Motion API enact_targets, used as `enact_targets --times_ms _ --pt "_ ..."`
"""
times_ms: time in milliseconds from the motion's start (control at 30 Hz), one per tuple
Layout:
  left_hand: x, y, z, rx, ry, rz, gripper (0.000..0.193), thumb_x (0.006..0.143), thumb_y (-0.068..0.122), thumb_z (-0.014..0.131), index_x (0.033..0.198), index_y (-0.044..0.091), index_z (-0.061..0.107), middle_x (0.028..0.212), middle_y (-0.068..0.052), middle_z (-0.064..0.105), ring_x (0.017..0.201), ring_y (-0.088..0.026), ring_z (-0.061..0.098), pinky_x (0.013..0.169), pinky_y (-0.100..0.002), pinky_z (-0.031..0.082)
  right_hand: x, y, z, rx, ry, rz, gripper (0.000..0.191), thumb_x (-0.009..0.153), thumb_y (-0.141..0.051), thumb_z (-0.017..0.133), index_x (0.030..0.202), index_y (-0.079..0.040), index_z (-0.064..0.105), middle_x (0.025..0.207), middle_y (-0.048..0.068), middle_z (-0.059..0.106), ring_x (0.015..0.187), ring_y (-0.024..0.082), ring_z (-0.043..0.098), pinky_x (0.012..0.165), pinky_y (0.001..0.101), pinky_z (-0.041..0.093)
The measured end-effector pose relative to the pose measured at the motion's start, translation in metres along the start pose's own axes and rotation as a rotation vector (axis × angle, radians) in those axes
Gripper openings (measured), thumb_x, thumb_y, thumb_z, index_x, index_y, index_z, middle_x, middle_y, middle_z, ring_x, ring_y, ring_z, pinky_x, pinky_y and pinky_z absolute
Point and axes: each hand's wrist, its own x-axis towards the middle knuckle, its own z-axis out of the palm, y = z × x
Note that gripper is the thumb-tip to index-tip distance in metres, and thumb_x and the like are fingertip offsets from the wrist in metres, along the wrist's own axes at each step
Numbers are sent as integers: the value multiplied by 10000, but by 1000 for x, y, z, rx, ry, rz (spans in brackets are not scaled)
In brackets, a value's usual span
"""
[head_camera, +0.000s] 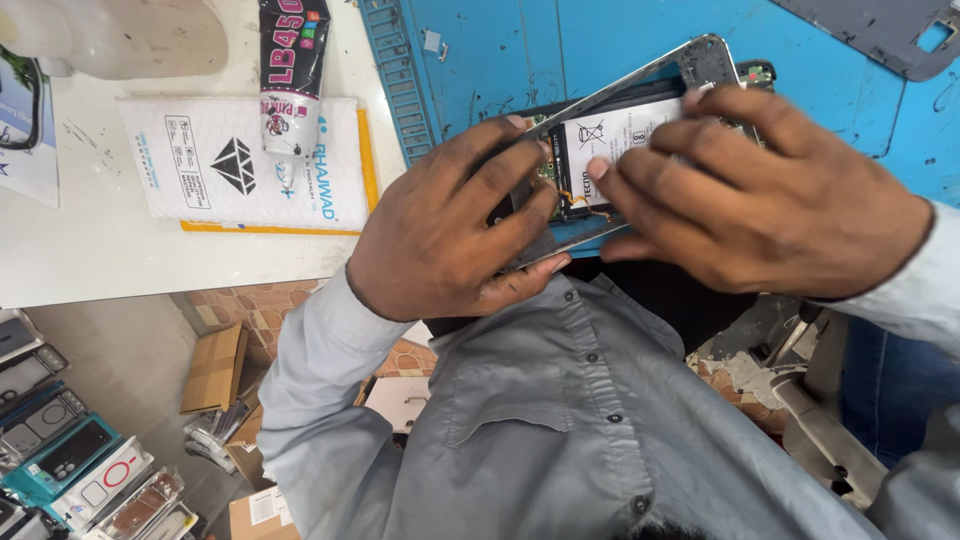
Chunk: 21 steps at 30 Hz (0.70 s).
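Both hands clamp the opened phone (620, 140): left hand (450, 230) at 9 o'clock, right hand (760, 190) at 3. Too much fingertip pressure could tear the orange flex cable (572, 196).

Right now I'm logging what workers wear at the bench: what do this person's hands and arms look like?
Both hands are bare: left hand and right hand wear no gloves, rings or watch. Long grey-blue shirt sleeves cover both arms to the wrists, matching the buttoned shirt.

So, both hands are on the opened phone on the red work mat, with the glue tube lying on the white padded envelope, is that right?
Not quite: the work mat is blue, not red, as the head view shows. Both the left hand and right hand are on the opened phone, and the glue tube lies on the white padded envelope.
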Motion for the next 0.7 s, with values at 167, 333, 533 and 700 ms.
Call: enact_targets --times_ms 167,333,533,700 --pt "0 2 1 25 7 2 491 986 414 831 1216 14 664 1360 -168 562 1347 -374 533 1091 -485 549 -2 -2 0 163 9 5 679 948 -682 563 1230 -86 725 1077 42 639 1066 221 610 1012 425 499" --pt "1 6 4 64 3 -13 486 1001 430 801 1208 10 672 1340 -172 568 1330 -376 535 1083 -491 548 -2 -3 8 166 -41 -33 765 906 -709 502 1285 -79 715 1126 50 629 1113 233 597 1014 430 506" --pt "-1 8 5 101 -3 -13 482 1040 431 779 1217 -6 674 1337 -178 561 1338 -379 545 1112 -475 549 -3 2 14 176 -65 -65 780 899 -717 478 1275 -76 716 1165 43 627 1142 233 590 975 415 513" --pt "-3 5 7 111 -7 -2 458 1046 416 755 1223 1 681 1331 -174 559 1333 -369 548 1122 -465 552 -3 7 17 193 -17 -55 729 907 -698 483 1243 -99 727 1153 26 632 1134 220 603 939 418 510"
